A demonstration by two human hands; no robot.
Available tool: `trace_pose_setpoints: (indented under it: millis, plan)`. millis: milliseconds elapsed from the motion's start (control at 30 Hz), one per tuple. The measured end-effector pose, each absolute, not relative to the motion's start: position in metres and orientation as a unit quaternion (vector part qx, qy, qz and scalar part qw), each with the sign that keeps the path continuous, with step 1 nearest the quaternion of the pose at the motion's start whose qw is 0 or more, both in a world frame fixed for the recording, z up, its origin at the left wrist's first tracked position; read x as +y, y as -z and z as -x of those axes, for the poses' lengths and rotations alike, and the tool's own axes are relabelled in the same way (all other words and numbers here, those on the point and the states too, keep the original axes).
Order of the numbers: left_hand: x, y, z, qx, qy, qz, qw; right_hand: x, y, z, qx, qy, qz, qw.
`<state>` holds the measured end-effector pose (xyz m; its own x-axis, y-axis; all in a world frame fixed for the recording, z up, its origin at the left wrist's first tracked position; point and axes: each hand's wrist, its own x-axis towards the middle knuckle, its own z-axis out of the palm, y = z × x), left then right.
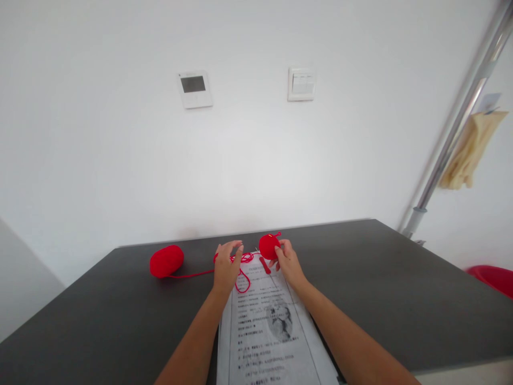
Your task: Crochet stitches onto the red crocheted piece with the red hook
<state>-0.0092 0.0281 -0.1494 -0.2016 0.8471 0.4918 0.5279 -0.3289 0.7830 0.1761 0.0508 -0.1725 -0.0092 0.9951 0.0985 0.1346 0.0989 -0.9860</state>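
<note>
My right hand (288,262) pinches a round red crocheted piece (268,247) at its right edge, just above the top of a printed sheet. A short strand sticks up from the piece's upper edge. Below it on the paper lies a red-handled crochet hook (265,265). My left hand (227,267) hovers by the sheet's left edge, thumb and fingers apart, over loose loops of red yarn (242,286). From there the strand runs left to a ball of red yarn (166,261). What lies behind the left fingers is partly hidden.
The printed paper (256,342) spreads between my forearms on the dark table (120,321). A white wall (248,171) stands behind, with a control panel and a light switch. A metal pole (452,139), hanging pale gloves (471,152) and a red object (492,278) are at right.
</note>
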Motion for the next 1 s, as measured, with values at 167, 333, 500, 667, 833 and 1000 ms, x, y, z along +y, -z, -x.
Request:
trace_pose_setpoints:
  millis: [167,333,500,667,833,1000]
  plan:
    - [0.022,0.152,-0.013,0.547,-0.477,-0.657,0.204,0.042,0.170,-0.168,-0.593,-0.464,0.486,0.443]
    - [0.023,0.155,-0.013,0.570,-0.437,-0.656,0.229,0.034,0.171,-0.162,-0.634,-0.470,0.456,0.411]
    - [0.023,0.153,-0.004,0.577,-0.411,-0.667,0.231,0.035,0.170,-0.165,-0.648,-0.437,0.436,0.446]
    - [0.020,0.153,-0.007,0.550,-0.377,-0.715,0.210,0.037,0.160,-0.173,-0.652,-0.400,0.404,0.503]
    - [0.019,0.155,-0.011,0.500,-0.363,-0.765,0.181,0.032,0.151,-0.175,-0.687,-0.413,0.345,0.488]
    - [0.022,0.160,-0.008,0.469,-0.390,-0.780,0.142,0.032,0.153,-0.174,-0.713,-0.424,0.320,0.458]
